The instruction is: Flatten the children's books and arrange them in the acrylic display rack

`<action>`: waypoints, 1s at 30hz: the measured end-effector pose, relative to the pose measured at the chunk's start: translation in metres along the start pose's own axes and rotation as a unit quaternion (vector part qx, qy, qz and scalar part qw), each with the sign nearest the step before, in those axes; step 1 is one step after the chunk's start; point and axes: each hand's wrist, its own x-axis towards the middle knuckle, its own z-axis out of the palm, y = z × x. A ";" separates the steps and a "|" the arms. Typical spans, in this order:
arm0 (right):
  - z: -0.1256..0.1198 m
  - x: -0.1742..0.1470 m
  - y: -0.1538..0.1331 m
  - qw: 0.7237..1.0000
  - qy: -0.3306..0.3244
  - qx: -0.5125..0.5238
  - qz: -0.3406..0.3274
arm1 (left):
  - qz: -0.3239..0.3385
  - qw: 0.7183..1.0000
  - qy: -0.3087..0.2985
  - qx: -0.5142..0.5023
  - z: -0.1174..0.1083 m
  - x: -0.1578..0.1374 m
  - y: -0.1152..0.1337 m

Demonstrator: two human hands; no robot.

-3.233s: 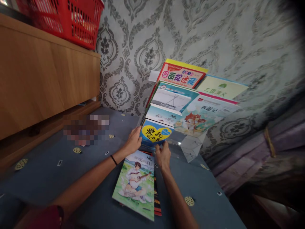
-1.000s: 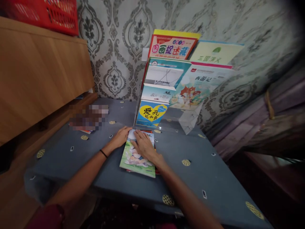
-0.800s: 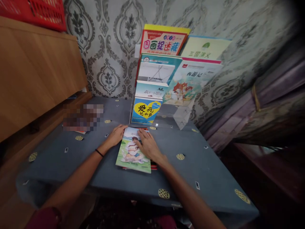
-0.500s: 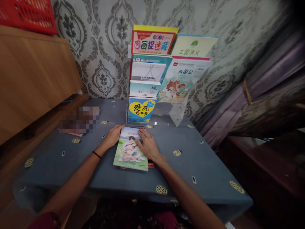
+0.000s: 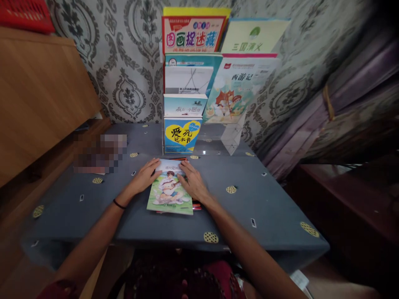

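A picture-covered book, showing a guitar player on green grass, lies on the table on top of other books whose red and black edges peek out. My left hand rests along its upper left edge, fingers stretched out and the thumb over the cover. My right hand lies on its upper right side, fingers extended and thumb apart, partly covering the title. Neither hand is wrapped round the book. Just behind the pile stands a clear display rack carrying several upright books, a blue and yellow one lowest.
A patterned grey-blue cloth covers the table. A blurred-out item lies at its left. Beyond that stands a wooden cabinet with a red basket on top. A purple curtain hangs at the right.
My left hand has shifted slightly onto the book, its thumb now spread over the cover. The right hand stays at the right edge. The view has tilted a little downward.
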 end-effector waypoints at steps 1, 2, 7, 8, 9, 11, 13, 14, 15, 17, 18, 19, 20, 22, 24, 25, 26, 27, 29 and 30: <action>0.000 0.000 0.000 1.000 -0.001 -0.004 -0.001 | -0.001 1.000 -0.018 -0.002 -0.001 -0.002 0.001; 0.000 0.001 0.000 1.000 -0.004 -0.009 -0.003 | -0.003 0.999 -0.032 -0.004 -0.002 -0.003 0.002; -0.006 -0.003 -0.007 0.997 -0.030 -0.064 -0.010 | -0.014 0.998 -0.060 -0.015 -0.005 -0.004 0.005; -0.008 -0.005 -0.011 0.996 -0.034 -0.080 -0.019 | -0.017 0.998 -0.060 -0.018 -0.005 -0.004 0.006; -0.009 -0.008 -0.015 0.994 -0.039 -0.094 -0.033 | -0.019 0.998 -0.059 -0.021 -0.004 -0.004 0.006; -0.011 -0.012 -0.026 0.989 -0.057 -0.111 -0.084 | -0.018 0.998 -0.052 -0.027 -0.002 -0.004 0.005; -0.012 -0.016 -0.040 0.979 -0.086 -0.112 -0.148 | -0.015 0.999 -0.040 -0.030 0.000 -0.004 0.004; -0.011 -0.018 -0.048 0.973 -0.102 -0.109 -0.179 | -0.013 0.999 -0.035 -0.031 0.001 -0.005 0.003; -0.009 -0.021 -0.055 0.966 -0.117 -0.103 -0.206 | -0.011 0.999 -0.033 -0.032 0.002 -0.005 0.002; -0.006 -0.026 -0.069 0.956 -0.137 -0.088 -0.243 | -0.007 0.999 -0.035 -0.035 0.002 -0.006 0.001; -0.004 -0.029 -0.075 0.953 -0.144 -0.079 -0.254 | -0.005 0.999 -0.036 -0.036 0.002 -0.006 0.001; -0.003 -0.033 -0.080 0.951 -0.151 -0.070 -0.262 | -0.004 0.999 -0.037 -0.037 0.001 -0.006 0.001; -0.002 -0.037 -0.083 0.949 -0.159 -0.061 -0.267 | -0.004 0.999 -0.037 -0.039 0.001 -0.007 0.002; -0.001 -0.047 -0.087 0.944 -0.177 -0.043 -0.276 | -0.007 0.998 -0.038 -0.042 0.000 -0.007 0.002; -0.003 -0.056 -0.087 0.940 -0.190 -0.023 -0.282 | -0.011 0.998 -0.040 -0.045 -0.001 -0.007 0.002; -0.004 -0.061 -0.086 0.940 -0.191 -0.014 -0.282 | -0.012 0.998 -0.040 -0.046 -0.001 -0.007 0.003; -0.005 -0.066 -0.084 0.941 -0.190 -0.007 -0.281 | -0.013 0.998 -0.039 -0.047 -0.001 -0.007 0.003; -0.007 -0.071 -0.082 0.942 -0.188 -0.003 -0.277 | -0.013 0.998 -0.038 -0.048 -0.001 -0.007 0.003; -0.011 -0.080 -0.077 0.945 -0.187 -0.007 -0.270 | -0.011 0.998 -0.039 -0.051 -0.001 -0.007 0.003; -0.013 -0.084 -0.073 0.946 -0.187 -0.012 -0.267 | -0.010 0.998 -0.039 -0.053 -0.001 -0.007 0.002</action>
